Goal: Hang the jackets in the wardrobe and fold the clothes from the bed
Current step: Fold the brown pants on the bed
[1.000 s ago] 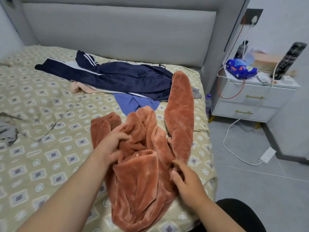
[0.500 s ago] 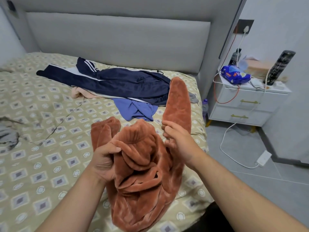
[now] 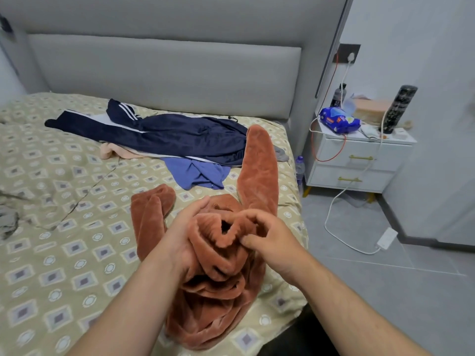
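Grip: our right hand (image 3: 272,240) pinches a rolled edge of the rust fleece garment (image 3: 213,304); our left hand (image 3: 183,237) holds the bunched folds beside it. The garment lies on the bed (image 3: 64,253) near its right edge, one sleeve (image 3: 259,170) extended toward a navy jacket (image 3: 185,140).

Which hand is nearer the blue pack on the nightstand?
Right. The right hand pinches the rust fleece garment below and left of the blue pack; the left hand holds it further left.
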`<state>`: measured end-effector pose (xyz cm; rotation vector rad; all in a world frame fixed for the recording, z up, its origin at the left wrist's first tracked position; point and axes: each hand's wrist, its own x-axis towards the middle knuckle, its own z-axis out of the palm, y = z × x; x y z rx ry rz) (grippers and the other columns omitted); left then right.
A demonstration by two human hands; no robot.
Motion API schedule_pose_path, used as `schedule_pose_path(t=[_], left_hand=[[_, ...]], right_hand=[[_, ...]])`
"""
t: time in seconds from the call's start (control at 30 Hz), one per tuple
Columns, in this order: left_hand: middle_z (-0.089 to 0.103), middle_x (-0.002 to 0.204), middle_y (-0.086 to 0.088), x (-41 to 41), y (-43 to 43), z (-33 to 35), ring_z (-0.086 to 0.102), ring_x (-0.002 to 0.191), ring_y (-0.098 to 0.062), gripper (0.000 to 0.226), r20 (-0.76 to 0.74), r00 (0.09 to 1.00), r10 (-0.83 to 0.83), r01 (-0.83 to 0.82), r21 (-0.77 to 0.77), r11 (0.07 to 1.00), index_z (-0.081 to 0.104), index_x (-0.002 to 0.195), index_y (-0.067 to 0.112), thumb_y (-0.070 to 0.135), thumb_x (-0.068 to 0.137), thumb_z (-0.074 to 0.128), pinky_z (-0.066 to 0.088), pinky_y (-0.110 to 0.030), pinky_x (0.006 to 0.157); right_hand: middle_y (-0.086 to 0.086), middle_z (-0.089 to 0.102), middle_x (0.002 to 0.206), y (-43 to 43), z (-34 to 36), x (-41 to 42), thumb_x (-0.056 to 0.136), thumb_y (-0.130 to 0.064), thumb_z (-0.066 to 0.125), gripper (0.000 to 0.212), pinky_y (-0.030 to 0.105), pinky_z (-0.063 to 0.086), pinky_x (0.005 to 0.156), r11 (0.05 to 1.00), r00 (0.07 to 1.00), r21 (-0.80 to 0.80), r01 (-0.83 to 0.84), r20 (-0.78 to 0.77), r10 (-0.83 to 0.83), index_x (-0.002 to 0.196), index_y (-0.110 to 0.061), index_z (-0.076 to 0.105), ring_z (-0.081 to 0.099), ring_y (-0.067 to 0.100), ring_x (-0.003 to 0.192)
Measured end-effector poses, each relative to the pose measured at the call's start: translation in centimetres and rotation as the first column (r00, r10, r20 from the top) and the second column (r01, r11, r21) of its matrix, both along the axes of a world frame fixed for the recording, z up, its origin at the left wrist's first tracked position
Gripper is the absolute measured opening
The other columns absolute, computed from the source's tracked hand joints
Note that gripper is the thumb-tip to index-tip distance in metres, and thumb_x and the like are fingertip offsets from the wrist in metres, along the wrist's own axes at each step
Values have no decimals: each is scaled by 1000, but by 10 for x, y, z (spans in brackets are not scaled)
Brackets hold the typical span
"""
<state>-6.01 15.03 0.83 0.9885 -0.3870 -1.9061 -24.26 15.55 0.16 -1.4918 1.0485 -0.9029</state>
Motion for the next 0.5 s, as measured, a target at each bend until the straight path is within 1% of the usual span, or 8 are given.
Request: schedule_pose_path(t=[0.03, 0.1, 0.13, 0.17, 0.23, 0.3, 0.4, 0.5], left_hand=[[62, 84, -19, 5, -1, -6, 62, 75, -28, 63, 0, 1000, -7, 7, 11, 1000, 66, 99, -3, 58, 86, 62, 50, -30, 81], [57, 67, -14, 10, -1, -15, 51, 57, -19, 57, 102, 992, -69, 66, 29, 997, 61, 88, 1, 53, 74, 80, 26, -15, 60], [62, 67, -18, 10, 1, -16, 55, 55, -20, 44, 162, 982, -93, 96, -13, 995, 61, 90, 1, 39, 76, 82, 29, -15, 56], [69, 75, -19, 7, 3, -15, 64, 61, -22, 29, 258, 963, -76, 102, -89, 991, 64, 98, 5, 19, 77, 80, 43, -17, 53], [74, 100, -12, 3, 7, -9, 72, 83, -21, 51, 452, 892, -22, 147, -243, 959, 67, 111, 19, -5, 66, 75, 58, -29, 65], [71, 115, -9, 1, 13, -5, 70, 97, -16, 68, 533, 845, -51, 252, -311, 916, 65, 117, 26, -7, 58, 67, 57, -28, 73], [69, 122, -11, 4, 16, -11, 66, 107, -17, 79, 574, 813, -100, 348, -341, 873, 64, 123, 22, -14, 53, 57, 52, -30, 77], [67, 127, 8, 0, 20, -8, 62, 118, -10, 79, 634, 760, -142, 463, -374, 804, 66, 121, 19, -16, 51, 53, 52, -26, 89]], right_hand=[[-6, 72, 103, 6, 1, -2, 76, 19, 55, 51, 20, 53, 87, 998, 999, 51, -39, -9, 39, 111, -15, 72, 66, 0, 94], [-2, 74, 108, 16, 0, -8, 72, 24, 43, 66, 19, 51, 89, 982, 994, 158, -107, -12, 111, 115, -17, 72, 66, 1, 98], [0, 75, 110, 20, -1, -11, 72, 24, 41, 70, 24, 51, 92, 970, 989, 196, -141, -12, 146, 115, -20, 73, 66, 6, 102], [0, 75, 110, 23, -4, -14, 72, 25, 40, 72, 27, 50, 94, 958, 982, 224, -179, -14, 187, 113, -24, 74, 67, 10, 104], [-3, 74, 114, 30, -8, -23, 76, 25, 43, 72, 29, 49, 99, 921, 954, 269, -281, -24, 298, 114, -28, 73, 66, 11, 111], [-6, 71, 121, 36, -10, -33, 81, 21, 49, 66, 29, 49, 103, 892, 935, 313, -326, -33, 354, 116, -29, 72, 64, 13, 117], [-3, 73, 113, 37, -10, -49, 85, 13, 60, 46, 29, 57, 89, 936, 989, 328, -130, -27, 147, 111, -23, 73, 69, 17, 103], [-10, 71, 111, 22, -11, -58, 89, 4, 61, 49, 44, 58, 81, 980, 978, 114, 163, -151, -145, 113, -38, 69, 68, 22, 92]])
